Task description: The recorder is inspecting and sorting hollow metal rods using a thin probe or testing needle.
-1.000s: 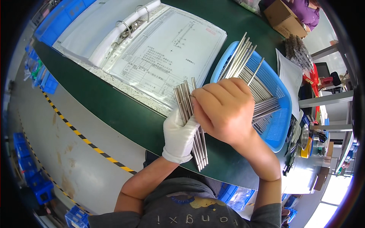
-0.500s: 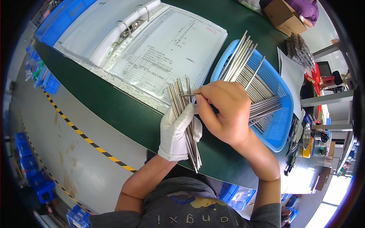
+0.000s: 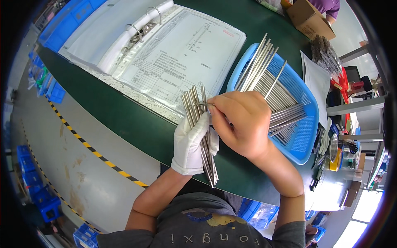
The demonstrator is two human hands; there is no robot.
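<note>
My left hand (image 3: 187, 145), in a white glove, is closed around a bundle of slim metal rods (image 3: 209, 165). The rods stick out above and below the fist, their upper ends slightly fanned. My bare right hand (image 3: 245, 122) pinches a thin metal pin (image 3: 203, 104) between thumb and forefinger. That pin lies crosswise over the upper part of the bundle; whether its tip enters a rod is too small to tell. Beside my right hand stands a blue perforated basket (image 3: 305, 144) holding many more metal rods (image 3: 285, 93), some leaning on its far rim.
An open ring binder (image 3: 182, 49) with a drawing sheet lies on the green table (image 3: 124, 120). A cardboard box (image 3: 309, 20) stands at the far right, near another person's purple sleeve (image 3: 326, 6). Wrapped parts (image 3: 324, 51) and assorted tools lie along the right.
My right hand and the pin have shifted very slightly left. Both hands keep their grip, and the bundle is almost unmoved. At the far right, the other person's hand has moved slightly.
</note>
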